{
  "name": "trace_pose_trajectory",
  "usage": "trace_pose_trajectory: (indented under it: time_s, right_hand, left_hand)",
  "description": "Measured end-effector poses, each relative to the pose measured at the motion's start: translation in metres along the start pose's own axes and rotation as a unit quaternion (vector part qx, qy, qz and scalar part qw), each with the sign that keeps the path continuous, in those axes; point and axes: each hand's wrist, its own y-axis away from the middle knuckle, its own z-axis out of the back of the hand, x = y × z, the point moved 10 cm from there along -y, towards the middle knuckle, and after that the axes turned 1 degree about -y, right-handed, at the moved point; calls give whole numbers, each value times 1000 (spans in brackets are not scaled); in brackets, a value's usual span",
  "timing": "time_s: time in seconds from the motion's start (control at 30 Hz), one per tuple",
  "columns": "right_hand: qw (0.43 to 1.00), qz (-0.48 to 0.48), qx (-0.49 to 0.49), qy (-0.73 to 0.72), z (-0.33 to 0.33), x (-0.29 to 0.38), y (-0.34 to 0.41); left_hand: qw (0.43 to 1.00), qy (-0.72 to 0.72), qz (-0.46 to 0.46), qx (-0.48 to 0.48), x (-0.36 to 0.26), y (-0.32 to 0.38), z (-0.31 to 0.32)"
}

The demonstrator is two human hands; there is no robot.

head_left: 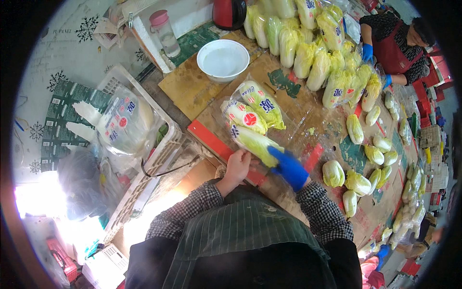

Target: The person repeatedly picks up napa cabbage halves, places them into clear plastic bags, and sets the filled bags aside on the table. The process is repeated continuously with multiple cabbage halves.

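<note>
A napa cabbage [254, 144] lies slantwise before me, its upper end inside a printed clear plastic bag. My right hand [290, 169], in a blue glove, grips the leafy lower end of this cabbage. Bare, my left hand [237, 168] is at the cabbage's near side, its thumb and fingers pinched on what looks like the bag's clear film [255, 167]. Just beyond lie two bagged napa cabbages, one at the left [243, 116] and one at the right [262, 103], under printed film.
A white water bowl [223, 59] stands at the table's back left, near a pink-lidded bottle [168, 34]. Bagged cabbages [288, 47] are piled behind; several loose ones [334, 174] lie right. A plastic crate [169, 137] holds printed bags [122, 119]. A co-worker [393, 47] stands across.
</note>
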Motion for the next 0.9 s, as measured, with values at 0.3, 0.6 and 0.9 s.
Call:
trace_pose_trajectory:
  time_s: [0.3, 0.6, 0.9]
  right_hand:
    - [973, 147, 73, 162, -4, 7, -6]
    - [996, 31, 24, 77, 22, -2, -11]
    - [888, 278, -110, 348, -11, 20, -16]
  left_hand:
    - [999, -43, -22, -2, -21, 7, -7]
    - [996, -87, 0, -32, -14, 2, -7]
    - [997, -69, -1, -33, -3, 8, -3]
